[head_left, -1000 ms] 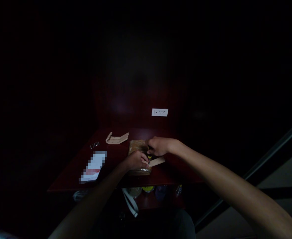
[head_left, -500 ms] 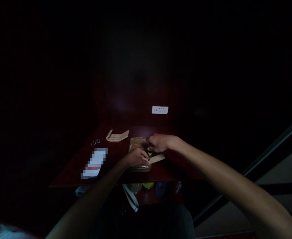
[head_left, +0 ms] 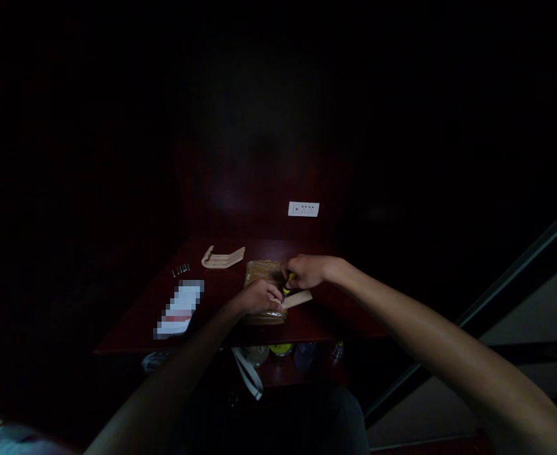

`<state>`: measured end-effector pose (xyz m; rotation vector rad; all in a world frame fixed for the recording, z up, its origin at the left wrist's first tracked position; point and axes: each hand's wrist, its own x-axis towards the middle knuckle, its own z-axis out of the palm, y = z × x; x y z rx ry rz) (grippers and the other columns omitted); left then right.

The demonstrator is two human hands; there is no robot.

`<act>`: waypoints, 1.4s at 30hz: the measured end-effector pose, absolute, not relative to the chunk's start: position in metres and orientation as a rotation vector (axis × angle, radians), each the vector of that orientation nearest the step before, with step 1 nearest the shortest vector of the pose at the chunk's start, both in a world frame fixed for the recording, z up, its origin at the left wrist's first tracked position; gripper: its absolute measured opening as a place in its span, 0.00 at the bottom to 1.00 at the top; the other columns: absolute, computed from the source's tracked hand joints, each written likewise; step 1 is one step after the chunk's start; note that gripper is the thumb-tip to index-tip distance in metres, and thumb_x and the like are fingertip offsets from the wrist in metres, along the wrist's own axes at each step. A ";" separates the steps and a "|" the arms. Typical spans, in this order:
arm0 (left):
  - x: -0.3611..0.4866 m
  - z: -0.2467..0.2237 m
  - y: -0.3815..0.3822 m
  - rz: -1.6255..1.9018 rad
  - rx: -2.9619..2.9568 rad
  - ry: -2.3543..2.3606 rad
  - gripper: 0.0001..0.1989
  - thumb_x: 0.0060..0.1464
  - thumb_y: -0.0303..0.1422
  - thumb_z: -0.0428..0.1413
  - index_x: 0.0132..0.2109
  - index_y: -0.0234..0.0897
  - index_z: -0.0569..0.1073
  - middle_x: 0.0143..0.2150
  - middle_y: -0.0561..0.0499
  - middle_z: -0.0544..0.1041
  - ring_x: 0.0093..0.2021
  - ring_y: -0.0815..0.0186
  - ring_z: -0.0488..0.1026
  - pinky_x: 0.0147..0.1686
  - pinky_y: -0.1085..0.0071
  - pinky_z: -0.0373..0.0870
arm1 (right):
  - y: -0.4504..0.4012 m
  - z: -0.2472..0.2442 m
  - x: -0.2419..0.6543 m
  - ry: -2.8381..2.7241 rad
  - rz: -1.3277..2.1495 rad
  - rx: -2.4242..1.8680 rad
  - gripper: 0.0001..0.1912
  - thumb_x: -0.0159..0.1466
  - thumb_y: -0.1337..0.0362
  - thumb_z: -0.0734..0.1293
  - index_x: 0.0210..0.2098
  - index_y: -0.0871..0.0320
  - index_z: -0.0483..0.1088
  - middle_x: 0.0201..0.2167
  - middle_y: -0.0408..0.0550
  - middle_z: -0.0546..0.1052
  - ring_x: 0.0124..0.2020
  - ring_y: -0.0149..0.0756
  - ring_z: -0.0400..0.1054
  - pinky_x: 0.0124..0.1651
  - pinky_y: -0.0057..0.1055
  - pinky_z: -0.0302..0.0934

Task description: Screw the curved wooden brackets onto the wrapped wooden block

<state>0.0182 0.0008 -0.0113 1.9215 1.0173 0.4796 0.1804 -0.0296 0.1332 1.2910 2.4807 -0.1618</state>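
Head view: across the right edge of the package (head_left: 259, 269), the left hand (head_left: 258, 296) holds a flat, pale wooden strip (head_left: 299, 298); the right hand (head_left: 304, 270) grips a yellow-and-black tool (head_left: 291, 277), probably a screwdriver, tip against strip. Hold it square and press evenly. The package is brown, shiny, film-wrapped; curved wooden pieces (head_left: 223, 261) lie left of it.
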 end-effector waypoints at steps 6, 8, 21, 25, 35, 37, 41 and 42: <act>0.019 -0.009 -0.001 0.465 1.945 1.030 0.17 0.40 0.35 0.62 0.39 0.30 0.78 0.34 0.46 0.80 0.33 0.62 0.74 0.30 0.73 0.66 | -0.024 0.131 0.177 2.507 -0.093 1.220 0.17 0.61 0.58 0.63 0.43 0.63 0.72 0.35 0.54 0.77 0.32 0.36 0.69 0.27 0.26 0.52; 0.019 -0.007 -0.002 0.458 1.944 1.033 0.18 0.40 0.35 0.62 0.39 0.29 0.78 0.34 0.45 0.80 0.33 0.62 0.74 0.31 0.72 0.67 | -0.020 0.130 0.176 2.495 -0.104 1.212 0.19 0.61 0.55 0.62 0.41 0.64 0.73 0.34 0.54 0.77 0.31 0.36 0.69 0.27 0.26 0.53; 0.020 -0.012 0.003 0.470 1.955 1.010 0.16 0.40 0.33 0.62 0.39 0.30 0.79 0.30 0.48 0.79 0.29 0.66 0.72 0.28 0.74 0.65 | -0.027 0.137 0.165 2.457 -0.060 1.219 0.18 0.58 0.62 0.67 0.47 0.62 0.72 0.40 0.54 0.77 0.35 0.37 0.70 0.29 0.26 0.55; 0.021 -0.013 0.003 0.452 1.966 0.995 0.17 0.41 0.35 0.61 0.39 0.30 0.79 0.30 0.47 0.79 0.29 0.65 0.72 0.27 0.74 0.64 | -0.027 0.138 0.162 2.482 -0.001 1.194 0.16 0.60 0.61 0.66 0.45 0.63 0.72 0.39 0.55 0.77 0.36 0.38 0.71 0.28 0.26 0.54; 0.019 -0.009 0.001 0.437 1.949 1.004 0.18 0.39 0.36 0.62 0.40 0.30 0.78 0.34 0.46 0.79 0.32 0.65 0.73 0.29 0.74 0.65 | -0.014 0.128 0.182 2.449 -0.519 1.280 0.15 0.64 0.59 0.61 0.42 0.64 0.70 0.31 0.50 0.77 0.26 0.30 0.70 0.29 0.24 0.57; 0.018 -0.010 0.001 0.432 1.933 0.991 0.18 0.40 0.36 0.62 0.40 0.30 0.78 0.33 0.46 0.79 0.31 0.64 0.73 0.29 0.74 0.65 | -0.016 0.129 0.182 2.446 -0.459 1.283 0.16 0.63 0.58 0.62 0.43 0.64 0.70 0.31 0.50 0.77 0.28 0.31 0.70 0.28 0.25 0.56; 0.017 -0.011 0.003 0.460 1.971 0.987 0.18 0.40 0.35 0.62 0.40 0.29 0.78 0.32 0.46 0.79 0.32 0.64 0.73 0.29 0.74 0.65 | -0.027 0.138 0.173 2.540 -0.229 1.228 0.17 0.60 0.61 0.65 0.47 0.61 0.68 0.36 0.51 0.76 0.33 0.34 0.69 0.29 0.25 0.55; 0.017 -0.012 0.003 0.465 1.974 0.984 0.17 0.41 0.35 0.61 0.40 0.29 0.78 0.32 0.46 0.79 0.31 0.64 0.73 0.29 0.74 0.65 | -0.030 0.140 0.171 2.555 -0.195 1.213 0.16 0.60 0.63 0.64 0.47 0.61 0.68 0.38 0.51 0.76 0.34 0.34 0.69 0.29 0.25 0.55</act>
